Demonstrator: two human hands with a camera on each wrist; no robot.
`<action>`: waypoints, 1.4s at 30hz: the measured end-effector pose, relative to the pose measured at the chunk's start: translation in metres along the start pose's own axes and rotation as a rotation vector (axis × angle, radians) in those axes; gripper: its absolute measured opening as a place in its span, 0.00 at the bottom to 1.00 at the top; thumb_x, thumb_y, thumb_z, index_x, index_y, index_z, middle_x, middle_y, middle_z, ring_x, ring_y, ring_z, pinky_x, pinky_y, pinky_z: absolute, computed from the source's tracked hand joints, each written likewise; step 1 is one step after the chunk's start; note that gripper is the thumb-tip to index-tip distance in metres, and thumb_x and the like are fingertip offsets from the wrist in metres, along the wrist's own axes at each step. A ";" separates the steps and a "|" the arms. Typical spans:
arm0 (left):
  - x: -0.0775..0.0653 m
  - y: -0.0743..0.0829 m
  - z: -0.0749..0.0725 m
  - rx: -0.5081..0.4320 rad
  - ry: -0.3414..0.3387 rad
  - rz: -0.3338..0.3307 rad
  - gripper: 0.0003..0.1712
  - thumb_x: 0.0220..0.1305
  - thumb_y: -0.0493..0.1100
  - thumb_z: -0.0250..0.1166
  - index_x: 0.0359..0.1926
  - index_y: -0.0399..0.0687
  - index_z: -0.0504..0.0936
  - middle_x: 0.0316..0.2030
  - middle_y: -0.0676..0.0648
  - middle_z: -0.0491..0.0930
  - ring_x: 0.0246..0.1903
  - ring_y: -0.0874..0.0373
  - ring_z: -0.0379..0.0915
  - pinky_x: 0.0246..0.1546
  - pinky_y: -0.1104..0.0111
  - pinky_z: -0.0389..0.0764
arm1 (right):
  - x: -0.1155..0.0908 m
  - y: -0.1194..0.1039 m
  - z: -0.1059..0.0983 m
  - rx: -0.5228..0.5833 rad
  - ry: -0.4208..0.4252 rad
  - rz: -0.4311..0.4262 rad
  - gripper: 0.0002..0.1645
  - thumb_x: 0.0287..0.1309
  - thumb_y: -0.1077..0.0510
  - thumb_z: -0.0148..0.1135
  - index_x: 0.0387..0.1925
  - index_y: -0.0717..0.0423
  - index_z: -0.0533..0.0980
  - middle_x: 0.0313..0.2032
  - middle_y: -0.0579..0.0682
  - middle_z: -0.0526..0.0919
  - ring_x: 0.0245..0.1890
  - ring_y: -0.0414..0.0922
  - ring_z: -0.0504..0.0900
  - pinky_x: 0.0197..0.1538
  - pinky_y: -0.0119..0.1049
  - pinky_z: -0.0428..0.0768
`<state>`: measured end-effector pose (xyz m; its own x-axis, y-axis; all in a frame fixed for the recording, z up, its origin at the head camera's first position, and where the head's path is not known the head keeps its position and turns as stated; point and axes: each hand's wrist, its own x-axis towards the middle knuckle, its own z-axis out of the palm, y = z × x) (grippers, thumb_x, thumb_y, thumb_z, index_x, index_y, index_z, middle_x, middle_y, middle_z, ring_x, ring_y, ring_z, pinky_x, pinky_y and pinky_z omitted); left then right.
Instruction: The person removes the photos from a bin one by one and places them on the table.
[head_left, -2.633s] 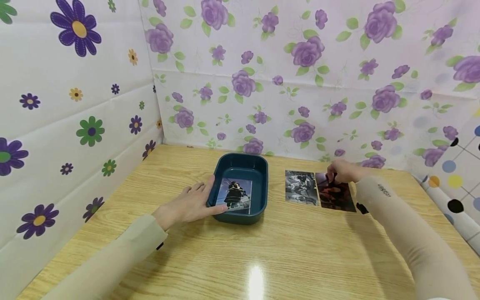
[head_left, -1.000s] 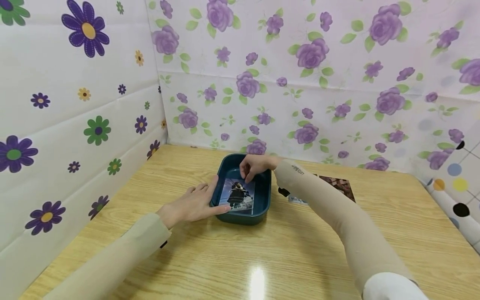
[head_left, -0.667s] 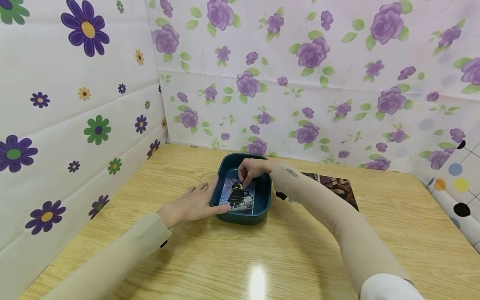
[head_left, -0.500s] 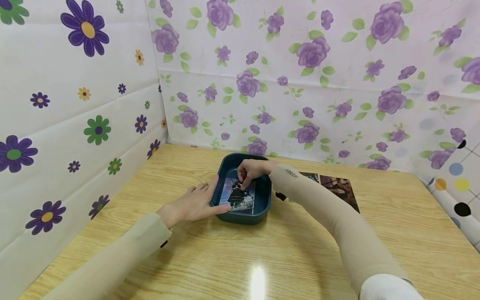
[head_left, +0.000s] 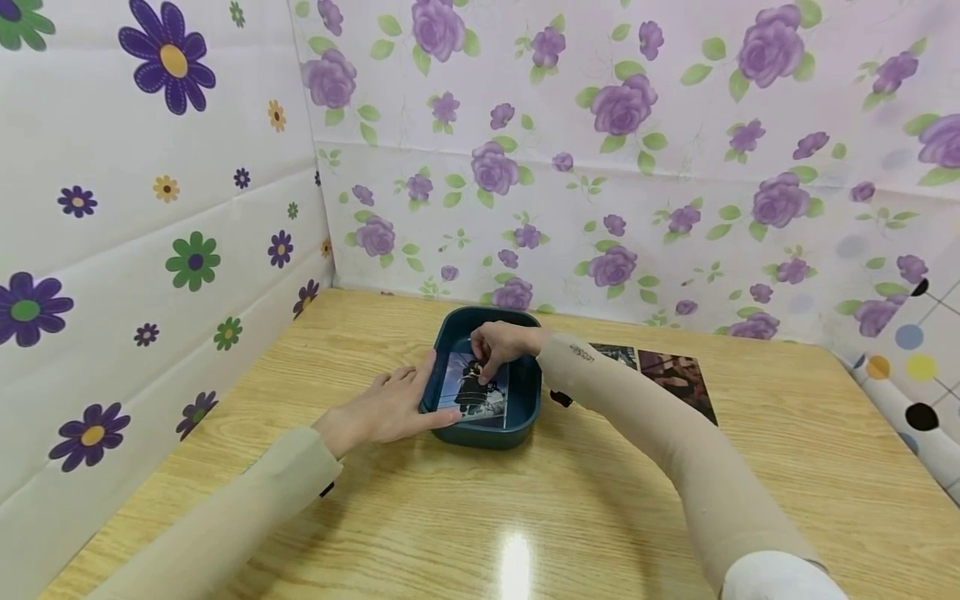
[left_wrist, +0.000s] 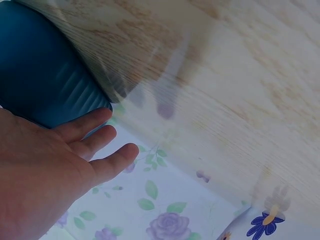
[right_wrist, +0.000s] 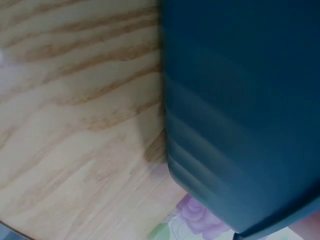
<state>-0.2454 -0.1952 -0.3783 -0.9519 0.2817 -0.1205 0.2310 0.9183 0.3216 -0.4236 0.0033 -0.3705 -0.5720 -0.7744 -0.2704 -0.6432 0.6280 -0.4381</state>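
A dark teal rectangular tray stands on the table in the head view. Inside it lies a photo of a dark-clothed figure against a bluish-purple sky. My right hand reaches in over the back right rim and pinches the photo's upper right part between thumb and curled fingers. The photo's top edge looks slightly raised. My left hand rests against the tray's left side, fingers straight, thumb over the near left corner. In the left wrist view its fingers lie extended beside the tray's outer wall.
Right of the tray, a grey photo and a dark reddish photo lie side by side, partly hidden by my right sleeve. Flowered sheeting rises behind the wood-grain table and along its left.
My right hand has moved left from the dark reddish photo into the tray, then down onto the photo there, whose top edge has risen slightly. My left hand has stayed at the tray.
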 end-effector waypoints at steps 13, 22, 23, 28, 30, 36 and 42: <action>0.001 0.000 0.001 -0.001 -0.007 -0.002 0.66 0.52 0.86 0.43 0.77 0.54 0.28 0.75 0.40 0.49 0.75 0.42 0.45 0.70 0.38 0.47 | -0.007 0.000 0.007 -0.130 0.131 -0.035 0.20 0.43 0.52 0.78 0.33 0.56 0.77 0.27 0.46 0.75 0.26 0.40 0.73 0.31 0.29 0.70; 0.003 0.002 0.001 0.008 0.001 0.009 0.66 0.53 0.85 0.43 0.77 0.52 0.29 0.74 0.38 0.51 0.74 0.41 0.46 0.70 0.39 0.49 | -0.017 0.001 0.005 -0.062 0.242 -0.125 0.19 0.44 0.56 0.78 0.37 0.56 0.78 0.36 0.53 0.78 0.33 0.43 0.72 0.39 0.33 0.72; 0.003 0.002 0.001 0.014 0.002 0.010 0.66 0.52 0.85 0.43 0.77 0.52 0.29 0.74 0.38 0.51 0.74 0.41 0.46 0.70 0.39 0.49 | -0.019 0.002 0.004 -0.010 0.248 -0.123 0.18 0.46 0.58 0.76 0.37 0.56 0.78 0.36 0.53 0.78 0.33 0.43 0.71 0.39 0.33 0.72; 0.003 0.003 0.002 0.017 0.002 -0.001 0.66 0.52 0.85 0.43 0.77 0.53 0.28 0.74 0.39 0.52 0.74 0.42 0.46 0.70 0.39 0.49 | -0.030 0.001 -0.010 0.254 0.263 -0.087 0.12 0.51 0.66 0.69 0.39 0.60 0.78 0.40 0.54 0.79 0.35 0.43 0.71 0.41 0.31 0.73; 0.003 0.003 0.002 0.012 0.003 -0.003 0.66 0.53 0.85 0.44 0.77 0.53 0.28 0.75 0.39 0.51 0.74 0.42 0.46 0.70 0.39 0.49 | -0.037 0.002 -0.019 0.313 0.280 -0.090 0.12 0.51 0.68 0.68 0.40 0.62 0.79 0.42 0.55 0.78 0.37 0.44 0.71 0.42 0.31 0.73; 0.002 0.002 0.002 0.022 0.013 -0.001 0.65 0.54 0.84 0.44 0.77 0.52 0.29 0.74 0.39 0.52 0.74 0.41 0.46 0.69 0.38 0.49 | -0.066 0.017 -0.059 0.416 0.330 -0.070 0.12 0.52 0.69 0.66 0.40 0.64 0.78 0.42 0.53 0.78 0.37 0.44 0.71 0.41 0.33 0.73; 0.002 0.002 0.002 0.036 0.021 0.002 0.66 0.53 0.85 0.42 0.77 0.52 0.29 0.74 0.39 0.53 0.74 0.40 0.46 0.69 0.38 0.50 | -0.119 0.060 -0.090 0.436 0.345 0.027 0.11 0.55 0.68 0.64 0.41 0.63 0.75 0.39 0.53 0.78 0.36 0.46 0.74 0.42 0.37 0.77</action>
<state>-0.2461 -0.1923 -0.3797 -0.9554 0.2780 -0.0998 0.2397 0.9272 0.2879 -0.4400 0.1396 -0.2878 -0.7658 -0.6427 -0.0224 -0.3977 0.5007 -0.7689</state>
